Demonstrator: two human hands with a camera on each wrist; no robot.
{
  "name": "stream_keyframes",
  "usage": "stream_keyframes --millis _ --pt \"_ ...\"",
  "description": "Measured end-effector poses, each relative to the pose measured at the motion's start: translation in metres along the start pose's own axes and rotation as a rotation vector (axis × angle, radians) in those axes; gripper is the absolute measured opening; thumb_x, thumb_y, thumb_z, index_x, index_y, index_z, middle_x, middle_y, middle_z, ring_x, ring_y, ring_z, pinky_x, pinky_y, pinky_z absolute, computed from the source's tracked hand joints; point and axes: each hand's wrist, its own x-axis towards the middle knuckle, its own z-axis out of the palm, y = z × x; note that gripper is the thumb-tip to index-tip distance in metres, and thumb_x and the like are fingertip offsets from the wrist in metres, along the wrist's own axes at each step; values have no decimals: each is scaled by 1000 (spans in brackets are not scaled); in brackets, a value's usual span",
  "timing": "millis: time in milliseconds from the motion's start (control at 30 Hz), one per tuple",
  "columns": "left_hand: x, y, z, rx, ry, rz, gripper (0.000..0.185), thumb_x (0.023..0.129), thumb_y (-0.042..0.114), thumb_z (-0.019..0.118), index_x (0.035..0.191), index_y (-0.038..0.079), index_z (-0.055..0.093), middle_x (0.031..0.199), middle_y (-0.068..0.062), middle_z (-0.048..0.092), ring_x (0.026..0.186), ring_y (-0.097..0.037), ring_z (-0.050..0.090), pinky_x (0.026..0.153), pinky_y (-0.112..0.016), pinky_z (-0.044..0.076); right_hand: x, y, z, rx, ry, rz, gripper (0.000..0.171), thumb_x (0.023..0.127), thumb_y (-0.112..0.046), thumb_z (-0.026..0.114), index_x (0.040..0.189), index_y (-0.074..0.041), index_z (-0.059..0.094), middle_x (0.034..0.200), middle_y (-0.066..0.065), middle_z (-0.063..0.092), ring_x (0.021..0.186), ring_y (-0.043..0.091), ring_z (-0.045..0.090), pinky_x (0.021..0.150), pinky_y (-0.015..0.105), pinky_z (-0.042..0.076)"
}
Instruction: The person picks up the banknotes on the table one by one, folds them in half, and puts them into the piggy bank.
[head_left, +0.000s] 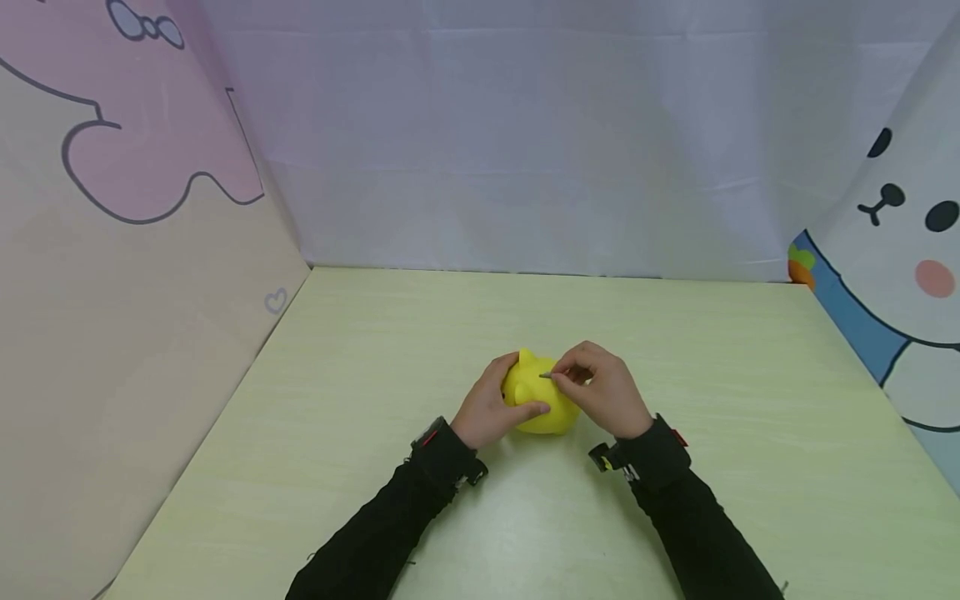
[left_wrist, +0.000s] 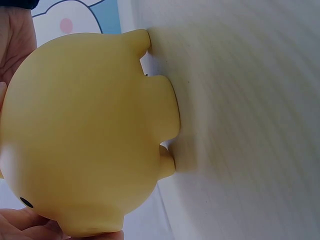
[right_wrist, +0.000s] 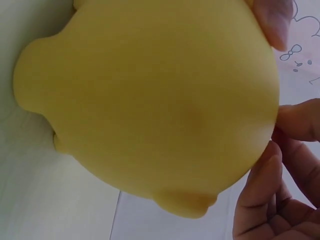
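Note:
A round yellow piggy bank [head_left: 546, 424] stands on the table on its short legs. From its left side my left hand [head_left: 489, 408] grips it, the thumb lying along the near side and the fingers at its snout [left_wrist: 92, 225]. Just over the top of the bank, my right hand [head_left: 609, 392] pinches a small grey coin [head_left: 546, 375] between thumb and fingertips. In the right wrist view the bank's body hides the coin, and the right fingers [right_wrist: 260, 182] meet at the upper curve of the body.
The pale wooden table [head_left: 360, 350] extends around both hands. A white cloth [head_left: 480, 150] hangs behind its back edge. Side panels carry cartoon prints, a pink figure [head_left: 172, 125] on the left and a white animal [head_left: 900, 275] on the right.

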Motion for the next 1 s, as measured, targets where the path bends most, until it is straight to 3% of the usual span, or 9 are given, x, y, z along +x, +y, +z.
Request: stream_keyframes --millis 300,1000 --pt "1 -1 0 10 3 6 84 87 31 76 152 5 29 150 -14 39 111 -24 51 95 -37 47 0 -2 0 -1 1 -62 12 86 -6 74 97 -7 74 91 4 65 72 11 55 67 23 52" --pt "1 0 1 16 -2 -11 83 87 30 75 152 6 28 149 -14 39 109 -23 51 93 -35 47 -2 -2 4 -46 13 -74 4 84 -7 76 88 -7 75 86 2 61 72 11 55 66 24 51"
